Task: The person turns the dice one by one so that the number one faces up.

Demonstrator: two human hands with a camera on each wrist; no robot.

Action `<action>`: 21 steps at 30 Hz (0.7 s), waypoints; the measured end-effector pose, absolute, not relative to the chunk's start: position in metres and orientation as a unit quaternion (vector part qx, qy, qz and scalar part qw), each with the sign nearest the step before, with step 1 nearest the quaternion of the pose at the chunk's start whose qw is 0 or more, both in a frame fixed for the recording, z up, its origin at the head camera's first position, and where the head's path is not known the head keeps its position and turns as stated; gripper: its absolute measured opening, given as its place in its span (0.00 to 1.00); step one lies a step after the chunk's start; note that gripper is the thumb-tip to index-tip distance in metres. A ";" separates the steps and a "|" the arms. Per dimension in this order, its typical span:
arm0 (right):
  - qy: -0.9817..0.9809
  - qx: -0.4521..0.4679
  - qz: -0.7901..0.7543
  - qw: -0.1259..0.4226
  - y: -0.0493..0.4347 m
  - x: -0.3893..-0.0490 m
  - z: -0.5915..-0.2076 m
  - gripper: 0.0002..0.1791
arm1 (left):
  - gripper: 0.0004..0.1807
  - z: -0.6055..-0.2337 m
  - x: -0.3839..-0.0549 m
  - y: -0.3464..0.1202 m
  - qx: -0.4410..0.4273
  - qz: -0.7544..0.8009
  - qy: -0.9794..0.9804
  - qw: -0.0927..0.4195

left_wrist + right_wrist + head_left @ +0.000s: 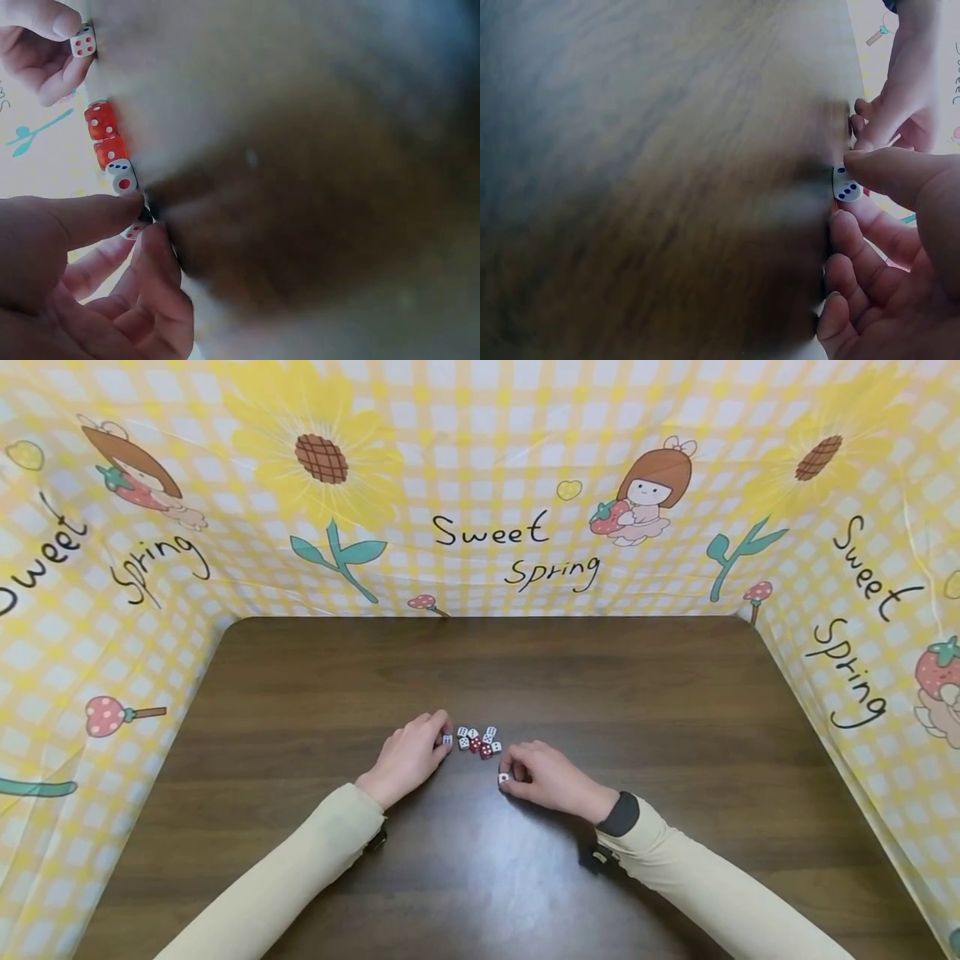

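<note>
Between thumb and fingers my left hand (pixel 407 755) pinches a white die (pixel 447 740) at the left of a small cluster of dice. My right hand (pixel 553 778) pinches another white die (pixel 504 779), nearer the front and right of the cluster. Blue pips show on that right-hand die (pixel 847 186) in the right wrist view. Several white dice (pixel 462 732) and two red dice (pixel 486 750) lie close together on the table between the hands. In the left wrist view, fingertips mostly cover the left-hand die (pixel 133 231), while the red dice (pixel 102 120) sit beyond it.
The dark brown wooden table (pixel 337 677) has rounded far corners. A yellow checked cloth (pixel 480 452) with flowers and "Sweet Spring" lettering stands like a wall along its back and both sides. A dark band (pixel 621 814) circles the right wrist.
</note>
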State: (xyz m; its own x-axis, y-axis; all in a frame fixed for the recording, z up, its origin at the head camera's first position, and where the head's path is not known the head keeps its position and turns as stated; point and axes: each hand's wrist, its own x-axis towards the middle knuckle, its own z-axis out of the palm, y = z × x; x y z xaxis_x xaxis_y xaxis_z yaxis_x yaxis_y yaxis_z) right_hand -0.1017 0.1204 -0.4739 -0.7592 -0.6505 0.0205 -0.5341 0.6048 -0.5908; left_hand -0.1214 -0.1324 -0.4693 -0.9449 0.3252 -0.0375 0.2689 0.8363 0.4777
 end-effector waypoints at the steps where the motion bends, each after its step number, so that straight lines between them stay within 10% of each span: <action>1: 0.890 -0.332 -0.295 0.100 0.120 -0.102 -0.474 0.08 | 0.09 -0.470 -0.121 -0.133 0.156 0.243 0.956 0.059; 21: 0.891 -0.329 -0.294 0.107 0.120 -0.103 -0.476 0.08 | 0.05 -0.468 -0.114 -0.139 0.170 0.289 0.939 0.072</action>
State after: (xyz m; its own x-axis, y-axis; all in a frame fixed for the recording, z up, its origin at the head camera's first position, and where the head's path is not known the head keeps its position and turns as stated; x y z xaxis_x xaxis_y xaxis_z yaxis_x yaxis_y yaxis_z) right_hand -0.1035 0.1200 -0.4761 -0.7612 -0.6485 0.0027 -0.5229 0.6113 -0.5940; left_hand -0.1140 -0.1392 -0.4680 -0.9316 0.3617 -0.0368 0.2786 0.7752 0.5670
